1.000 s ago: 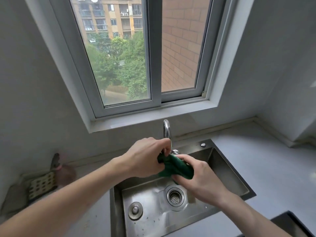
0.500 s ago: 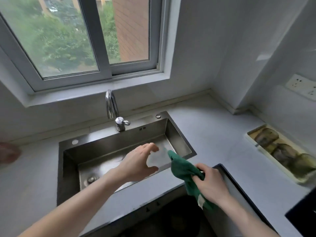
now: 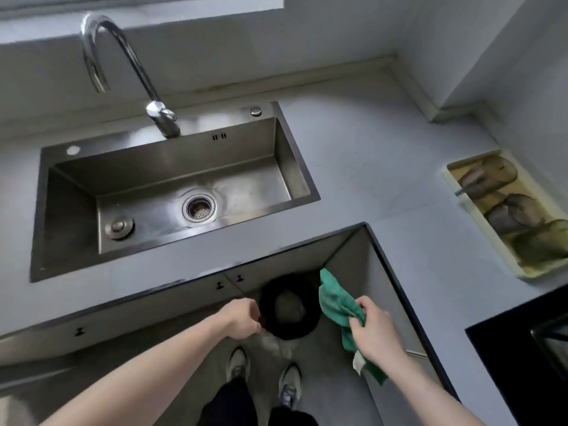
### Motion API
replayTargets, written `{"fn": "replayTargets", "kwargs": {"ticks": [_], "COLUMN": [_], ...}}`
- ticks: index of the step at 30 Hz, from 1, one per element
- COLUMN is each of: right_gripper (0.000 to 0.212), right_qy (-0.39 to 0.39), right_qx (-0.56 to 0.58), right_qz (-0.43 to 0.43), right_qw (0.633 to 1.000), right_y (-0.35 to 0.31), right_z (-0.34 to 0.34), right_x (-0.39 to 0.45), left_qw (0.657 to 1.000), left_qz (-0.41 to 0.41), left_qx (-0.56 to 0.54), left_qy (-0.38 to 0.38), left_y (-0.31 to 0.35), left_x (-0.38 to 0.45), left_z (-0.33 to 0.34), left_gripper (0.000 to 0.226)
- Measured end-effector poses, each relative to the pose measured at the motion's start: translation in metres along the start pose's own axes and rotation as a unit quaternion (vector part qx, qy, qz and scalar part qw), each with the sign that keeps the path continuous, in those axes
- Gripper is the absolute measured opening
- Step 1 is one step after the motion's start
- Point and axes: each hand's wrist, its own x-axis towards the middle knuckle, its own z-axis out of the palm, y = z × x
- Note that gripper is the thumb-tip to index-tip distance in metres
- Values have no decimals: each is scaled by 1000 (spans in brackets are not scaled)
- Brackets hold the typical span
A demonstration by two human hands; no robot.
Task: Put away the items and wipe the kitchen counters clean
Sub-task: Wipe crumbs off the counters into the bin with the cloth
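**newb_cleaner:** Step check, anyone? Looks like the wiping part, not the putting-away part. Right hand (image 3: 376, 335) clamped on a bunched green cloth (image 3: 336, 299), held in the air below counter (image 3: 368, 155) level, over the floor beside a black bin (image 3: 289, 305). Left hand (image 3: 242, 318) curled loosely right at the bin's rim; can't tell whether closed on anything or just pinching air. Hands apart, bin between them.

**sinkguy88:** Agreed, probably mid-step: cloth in hand, not yet on any surface. Next move, best guess: lift the cloth up onto the counter and sweep flat, starting near the corner right of the sink (image 3: 43, 210). Needs unbunching first, otherwise only a lump dragging around. Left hand free to steady or shift stuff.

**newb_cleaner:** And the putting-away bit?

**sinkguy88:** Not done. Cream tray (image 3: 479, 210) by the right wall, with several greenish glassy things lying in it. Too blurry to name them properly. Worth moving before wiping that stretch.

**newb_cleaner:** Surface?

**sinkguy88:** Pale grey, L-shaped, dark front edge, mostly bare. Steel sink sunk in, curved tap (image 3: 123, 69) behind, strainer (image 3: 199, 209) in the basin. Dark hob corner (image 3: 522, 348) far right. Grey walls, window ledge up top, cabinet fronts below, tight corner kitchen. Shoes on a grey floor.
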Motion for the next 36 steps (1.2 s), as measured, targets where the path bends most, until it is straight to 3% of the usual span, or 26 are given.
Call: {"fn": "replayTargets", "kwargs": {"ticks": [4,11,17,28,36], "right_gripper": [16,20,21,22,20], "right_qy": [-24,-23,-5,5,2], "right_qx": [23,38,66,80,89], "right_qz": [26,76,97,101,92], "right_qw": [999,996,993,992,992], "right_y": [28,95,150,193,161], "right_z": [48,169,247,300,254], "right_x": [25,102,155,181,134], "left_qw": [998,984,926,876,885], "left_qz": [-62,-119,-227,-306,-284], "left_qx": [-23,-123,-303,-350,-327], "left_qy": [-4,-40,21,125,173], "left_y": [-8,-40,-91,-73,-84], "left_x": [54,203,347,404,290], "left_z": [41,148,254,295,262], "left_gripper": [30,45,73,50,20]}}
